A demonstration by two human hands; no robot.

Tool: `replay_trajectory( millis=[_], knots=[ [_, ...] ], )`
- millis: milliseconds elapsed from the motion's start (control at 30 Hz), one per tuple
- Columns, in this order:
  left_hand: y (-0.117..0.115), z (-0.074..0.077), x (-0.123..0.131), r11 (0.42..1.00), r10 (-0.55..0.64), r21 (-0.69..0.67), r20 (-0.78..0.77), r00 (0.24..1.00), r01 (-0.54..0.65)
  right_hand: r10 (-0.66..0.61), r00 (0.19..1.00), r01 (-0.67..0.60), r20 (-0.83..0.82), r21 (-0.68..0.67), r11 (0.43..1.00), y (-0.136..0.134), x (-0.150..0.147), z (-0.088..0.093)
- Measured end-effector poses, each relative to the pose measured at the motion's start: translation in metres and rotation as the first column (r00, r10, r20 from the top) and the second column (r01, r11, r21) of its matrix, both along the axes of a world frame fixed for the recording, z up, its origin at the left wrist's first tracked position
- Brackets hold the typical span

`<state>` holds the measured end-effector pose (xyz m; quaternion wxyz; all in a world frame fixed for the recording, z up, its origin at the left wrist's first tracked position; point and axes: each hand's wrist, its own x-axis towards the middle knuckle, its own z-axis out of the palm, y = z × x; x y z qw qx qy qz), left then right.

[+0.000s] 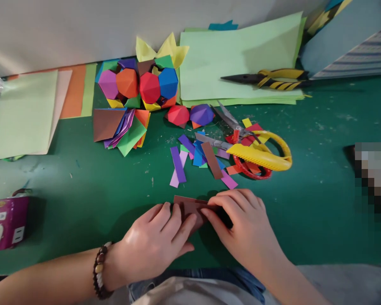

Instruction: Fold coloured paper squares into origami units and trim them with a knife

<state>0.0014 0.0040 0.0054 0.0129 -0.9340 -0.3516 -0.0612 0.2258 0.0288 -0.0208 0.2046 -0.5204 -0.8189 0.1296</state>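
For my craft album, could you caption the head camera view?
Left hand and right hand press brown paper near yellow-handled scissors.

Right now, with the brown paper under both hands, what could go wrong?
The brown paper could slip between the left hand and right hand, leaving a crooked crease. The scissors lie with open blades among the strips, so reaching there might risk a nick. The purple strip nearby could get knocked aside.

Scissors (260, 152) beside paper strips (178, 163) on table (305, 203)
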Motion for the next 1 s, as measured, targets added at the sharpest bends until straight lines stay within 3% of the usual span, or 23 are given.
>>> replay_trajectory(
  millis=[233, 467, 1000],
  knots=[
    [0.011, 0.002, -0.003, 0.996, -0.083, 0.029, 0.034, 0.996, 0.082, -0.031, 0.999, 0.032, 0.035, -0.02, 0.999, 0.004, -0.007, 0.005],
    [0.018, 0.002, -0.003, 0.997, -0.062, -0.039, 0.121, 0.991, 0.067, -0.013, 0.999, 0.014, 0.035, -0.039, 0.999, 0.009, -0.008, 0.007],
    [0.02, 0.003, -0.005, 0.993, -0.074, -0.082, 0.084, 0.994, 0.081, -0.01, 0.997, 0.014, 0.076, -0.057, 0.998, 0.012, -0.009, 0.009]
  ],
)
